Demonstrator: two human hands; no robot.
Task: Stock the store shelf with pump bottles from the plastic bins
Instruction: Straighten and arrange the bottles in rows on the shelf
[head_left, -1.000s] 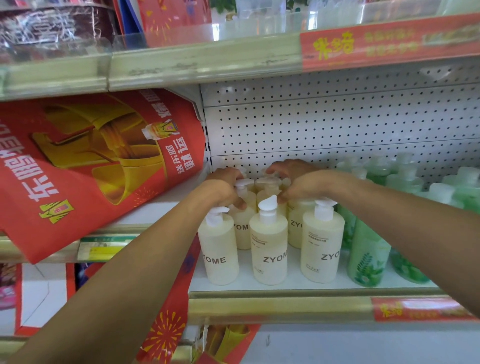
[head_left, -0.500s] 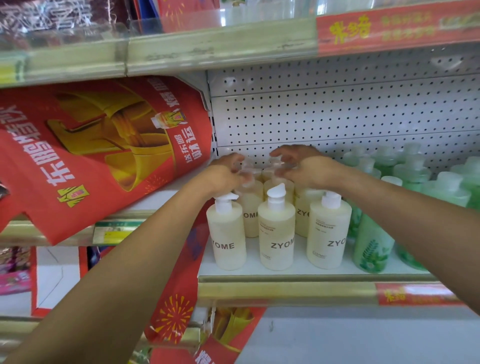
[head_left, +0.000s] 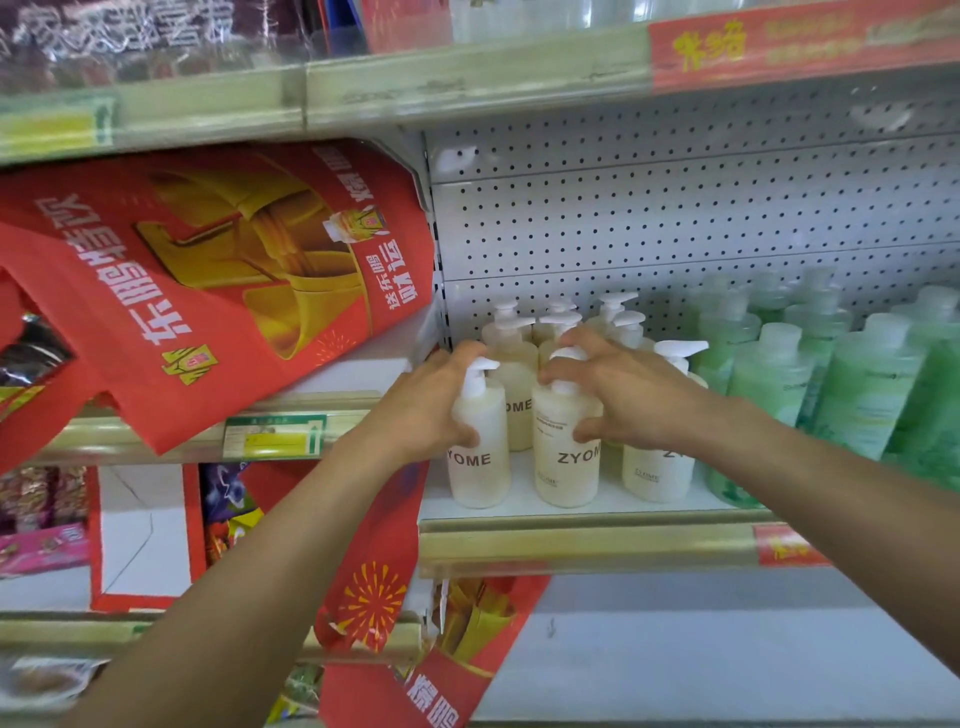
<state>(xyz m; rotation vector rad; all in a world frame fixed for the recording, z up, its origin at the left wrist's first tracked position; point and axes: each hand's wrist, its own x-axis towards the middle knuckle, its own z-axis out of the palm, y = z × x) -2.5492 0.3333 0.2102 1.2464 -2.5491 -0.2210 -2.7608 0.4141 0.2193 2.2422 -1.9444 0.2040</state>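
The left hand gripped the front-left cream pump bottle around its shoulder, while the right hand curled over the pump and neck of the middle cream bottle. Both bottles stood upright at the front of the shelf, beside green bottles to their right.

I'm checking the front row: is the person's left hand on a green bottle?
No, the left hand grips a cream bottle at the row's left end; the green bottles stand farther right.
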